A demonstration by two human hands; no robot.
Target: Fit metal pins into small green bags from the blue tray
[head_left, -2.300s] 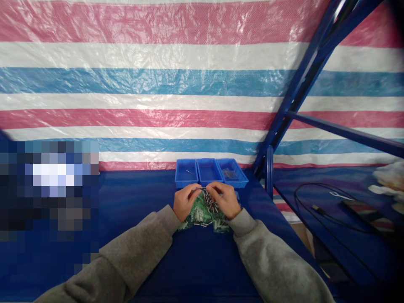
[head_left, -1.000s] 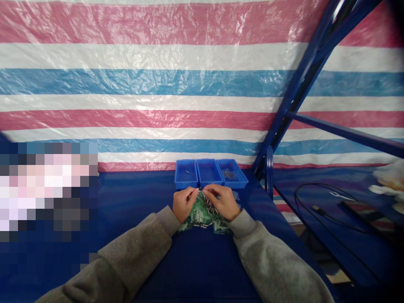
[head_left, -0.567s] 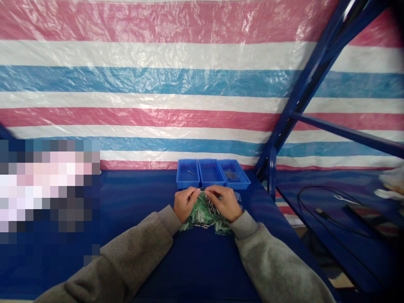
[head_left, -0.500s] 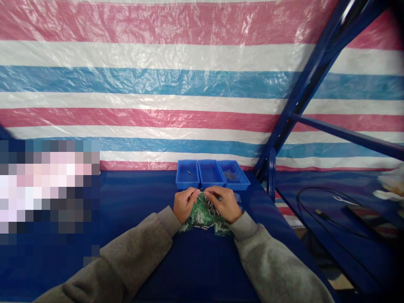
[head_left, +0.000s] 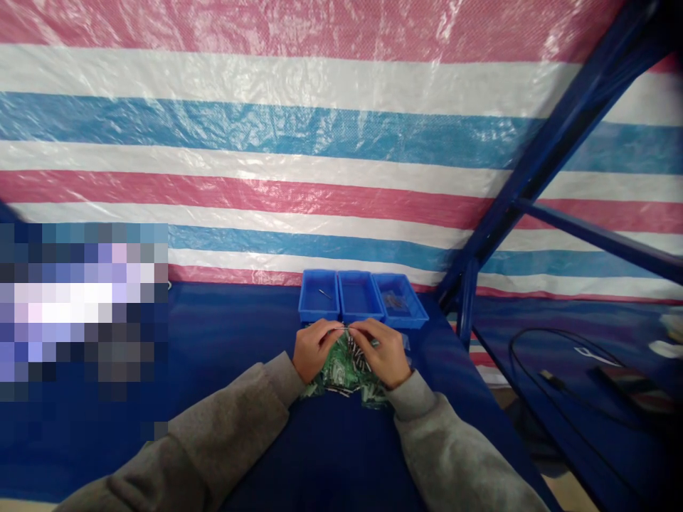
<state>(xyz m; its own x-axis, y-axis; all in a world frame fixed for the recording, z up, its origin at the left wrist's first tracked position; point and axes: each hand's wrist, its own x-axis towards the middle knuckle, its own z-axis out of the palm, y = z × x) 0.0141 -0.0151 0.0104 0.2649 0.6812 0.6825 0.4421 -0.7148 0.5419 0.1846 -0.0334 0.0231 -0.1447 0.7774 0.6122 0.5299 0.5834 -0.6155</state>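
Observation:
My left hand (head_left: 314,348) and my right hand (head_left: 381,350) meet fingertip to fingertip above a pile of small green plastic packets (head_left: 340,371). Both are closed in a pinch. Between them runs a thin, light, rod-like piece (head_left: 344,328), too small for me to name, with an end in each hand. Several short dark and silvery metal pieces (head_left: 359,355) lie on the packets beside my right fingers. Part of the pile is hidden behind my hands.
Three blue bins stand in a row behind my hands: the left bin (head_left: 319,304) holds a small metal piece, the middle bin (head_left: 361,295), and the right bin (head_left: 406,313) with clear packets. A blue metal frame (head_left: 467,299) rises at right; a black cable (head_left: 515,348) lies beyond it.
My fingertips have come slightly closer together, and the thin piece now lies level between them. The camera view has shifted and tilted a little.

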